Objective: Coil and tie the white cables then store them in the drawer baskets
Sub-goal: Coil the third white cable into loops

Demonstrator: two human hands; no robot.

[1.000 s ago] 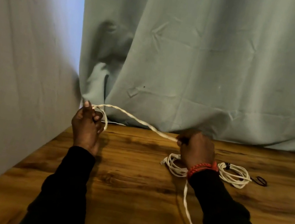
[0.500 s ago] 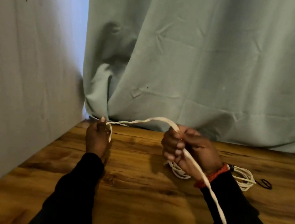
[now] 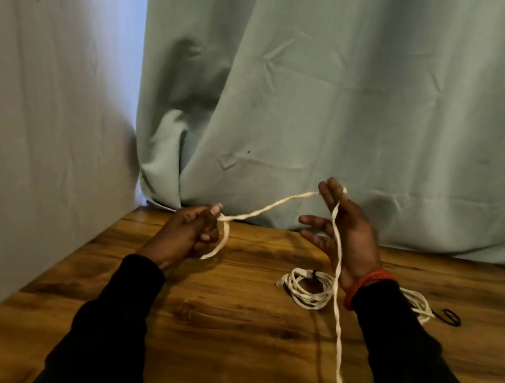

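Evidently the left hand [image 3: 189, 234] pinches a small loop of white cable [image 3: 337, 326] as anchor, while the right hand [image 3: 343, 230], fingers [image 3: 314, 222] spread, feeds slack for coiling

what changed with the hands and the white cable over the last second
The right hand lifted off the table, away from the coiled cable, and opened up; the loose white cable now drapes over its raised fingers and down across the palm. The left hand moved right, away from the wall, and still grips its small loop. The coiled cables and the black tie stayed put on the table.
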